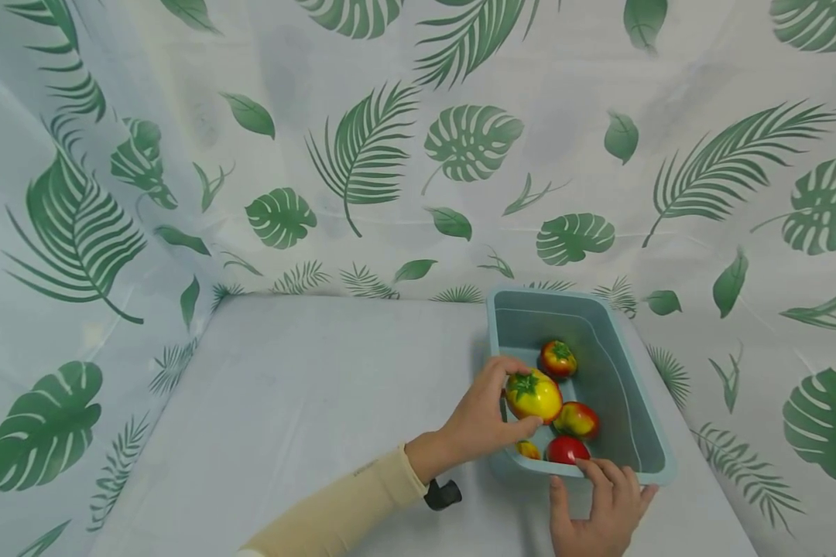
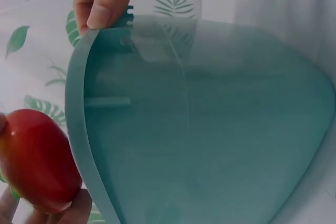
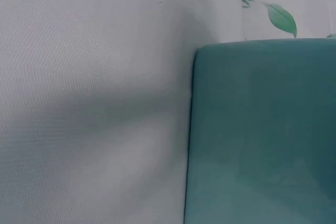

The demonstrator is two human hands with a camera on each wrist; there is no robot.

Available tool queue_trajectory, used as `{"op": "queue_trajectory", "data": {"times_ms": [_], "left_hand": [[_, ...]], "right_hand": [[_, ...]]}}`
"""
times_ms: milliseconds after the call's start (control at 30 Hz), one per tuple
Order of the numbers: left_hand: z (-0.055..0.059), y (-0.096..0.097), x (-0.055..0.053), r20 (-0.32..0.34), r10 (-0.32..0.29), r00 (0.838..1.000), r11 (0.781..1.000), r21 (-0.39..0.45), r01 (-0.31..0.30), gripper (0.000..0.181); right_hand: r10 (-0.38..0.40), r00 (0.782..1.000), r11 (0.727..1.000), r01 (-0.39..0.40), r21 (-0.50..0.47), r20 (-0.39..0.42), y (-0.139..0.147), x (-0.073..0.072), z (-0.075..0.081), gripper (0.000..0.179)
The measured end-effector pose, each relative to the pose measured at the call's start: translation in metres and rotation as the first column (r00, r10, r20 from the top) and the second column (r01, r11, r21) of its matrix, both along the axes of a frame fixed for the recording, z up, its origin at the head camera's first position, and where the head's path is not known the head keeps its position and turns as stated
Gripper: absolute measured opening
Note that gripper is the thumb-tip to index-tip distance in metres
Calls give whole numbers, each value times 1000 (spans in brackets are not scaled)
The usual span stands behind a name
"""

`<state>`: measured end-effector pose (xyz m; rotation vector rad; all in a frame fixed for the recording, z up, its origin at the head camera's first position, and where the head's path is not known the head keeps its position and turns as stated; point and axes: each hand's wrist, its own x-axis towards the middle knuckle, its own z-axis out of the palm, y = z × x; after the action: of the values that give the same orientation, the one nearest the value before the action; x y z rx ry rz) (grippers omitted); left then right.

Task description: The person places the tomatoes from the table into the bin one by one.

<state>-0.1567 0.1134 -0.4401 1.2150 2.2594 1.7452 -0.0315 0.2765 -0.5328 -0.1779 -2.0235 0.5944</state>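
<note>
My left hand (image 1: 479, 418) grips a yellow and red tomato (image 1: 535, 397) with a green leafy top, fingers on its far side and thumb at its near side. It holds this tomato over the left side of a blue-green plastic bin (image 1: 637, 402). In the left wrist view the same tomato (image 2: 39, 161) shows its red side, beside the bin's rim (image 2: 77, 103). My right hand (image 1: 595, 510) grips the bin's near rim, fingertips over the edge and thumb outside. The right wrist view shows only the bin's outer wall (image 3: 262, 129), not the hand.
Inside the bin lie a red-yellow tomato (image 1: 558, 359) toward the back, another (image 1: 577, 420) near the middle, a red one (image 1: 567, 449) and a partly hidden yellow one (image 1: 527, 449) by the near wall. A white-covered table (image 1: 306, 387) meets leaf-print curtains (image 1: 390, 255).
</note>
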Motion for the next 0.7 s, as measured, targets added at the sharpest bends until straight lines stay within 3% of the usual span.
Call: {"op": "queue_trajectory", "data": {"times_ms": [433, 700], "left_hand": [[-2, 10, 10, -28, -86, 996, 992, -92, 83, 56], [-3, 13, 12, -46, -81, 996, 989, -125, 75, 57]], "right_hand": [[-10, 1000, 1000, 10, 17, -11, 0, -1, -3, 64], [-6, 1000, 1000, 6, 17, -27, 0, -2, -1, 64]]}}
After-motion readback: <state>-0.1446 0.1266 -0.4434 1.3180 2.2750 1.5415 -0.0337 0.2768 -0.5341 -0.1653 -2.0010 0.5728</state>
